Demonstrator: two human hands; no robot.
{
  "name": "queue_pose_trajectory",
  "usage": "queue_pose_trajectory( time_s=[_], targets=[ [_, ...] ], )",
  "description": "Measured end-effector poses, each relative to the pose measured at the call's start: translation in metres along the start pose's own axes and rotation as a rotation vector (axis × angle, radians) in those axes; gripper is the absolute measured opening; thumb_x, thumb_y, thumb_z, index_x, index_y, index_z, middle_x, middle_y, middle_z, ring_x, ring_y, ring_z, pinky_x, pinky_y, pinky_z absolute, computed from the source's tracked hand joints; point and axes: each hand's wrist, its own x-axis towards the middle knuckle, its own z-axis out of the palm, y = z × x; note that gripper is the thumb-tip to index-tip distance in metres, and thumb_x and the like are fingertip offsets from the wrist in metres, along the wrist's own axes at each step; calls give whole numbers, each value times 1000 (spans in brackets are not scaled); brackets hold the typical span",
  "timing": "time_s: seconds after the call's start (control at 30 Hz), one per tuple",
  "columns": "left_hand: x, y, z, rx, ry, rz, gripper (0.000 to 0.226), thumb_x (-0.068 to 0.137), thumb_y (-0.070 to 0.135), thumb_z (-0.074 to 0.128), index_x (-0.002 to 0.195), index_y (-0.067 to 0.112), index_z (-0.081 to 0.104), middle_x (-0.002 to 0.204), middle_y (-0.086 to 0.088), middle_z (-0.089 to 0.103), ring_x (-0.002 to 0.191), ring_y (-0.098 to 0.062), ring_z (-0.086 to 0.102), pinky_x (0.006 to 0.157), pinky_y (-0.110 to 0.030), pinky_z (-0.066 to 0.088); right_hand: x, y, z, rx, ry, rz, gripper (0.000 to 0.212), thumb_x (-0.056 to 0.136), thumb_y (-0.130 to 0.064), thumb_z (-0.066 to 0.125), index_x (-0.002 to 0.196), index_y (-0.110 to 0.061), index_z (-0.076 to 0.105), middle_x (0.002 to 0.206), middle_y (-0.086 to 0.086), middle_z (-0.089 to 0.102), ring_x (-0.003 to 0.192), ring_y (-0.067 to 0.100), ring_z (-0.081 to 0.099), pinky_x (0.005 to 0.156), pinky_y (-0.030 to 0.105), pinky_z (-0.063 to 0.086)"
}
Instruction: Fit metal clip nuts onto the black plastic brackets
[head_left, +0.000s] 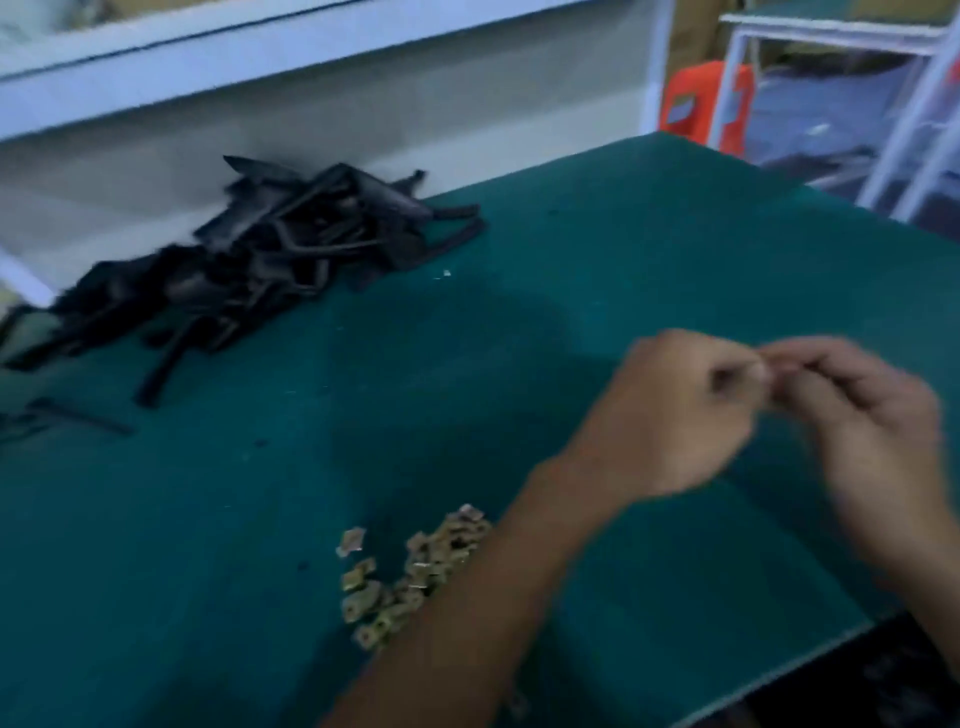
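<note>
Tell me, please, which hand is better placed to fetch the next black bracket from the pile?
Probably the left hand. The black bracket pile lies far to its side of the green mat, while the right hand would have to cross over it. Both hands meet fingertip to fingertip, too blurred to tell what they hold.

— Surface? 
— Table (597, 270) with a dark green mat, near edge running bottom right.
— Behind it? 
— Pale wall, white shelf (218, 57) along the top left.
— Right side? 
— White metal frame rack (893, 119), orange object (696, 104) beside it. Light dim, picture blurred.
</note>
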Motion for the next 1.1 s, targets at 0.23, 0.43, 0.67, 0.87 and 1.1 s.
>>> queue_pose_trajectory(
  time_s=[0.23,0.43,0.67,0.87,1.1],
  targets=[
    [-93,-141,-149,105,547,-330,22,98,2,56,91,14,73,85,8,73,70,-6,64,71,-26,51,58,35,186,-234,-572,35,20,91,5,65,93,-12,77,91,15,75,81,20,69,81,28,54],
    [-112,-171,-170,-432,1131,-453,28,97,2,47,82,14,68,60,1,52,52,-12,38,49,-29,33,148,63,302,-570,-505,-188,26,88,-6,63,95,-22,82,124,2,66,129,24,50,110,16,31],
    [-102,-174,-164,-252,973,-445,29,94,2,52,80,21,69,44,12,42,39,-5,30,40,-20,24,199,86,369,-1077,-839,-273,49,105,-40,39,153,-41,40,171,-1,3,157,19,-10,122,52,1],
    [-103,-175,-163,-295,972,-432,31,93,3,50,79,22,69,44,11,44,37,-6,31,38,-19,24,178,71,363,-1141,-673,-408,57,106,-27,37,159,-12,23,169,12,7,156,27,11,122,53,12],
    [-108,-164,-167,-239,996,-353,27,92,4,55,97,27,69,90,19,67,84,-3,62,69,-12,46,128,7,326,-657,-478,-251,60,104,-32,49,155,-4,34,164,-7,20,147,17,31,124,43,20]
  ],
)
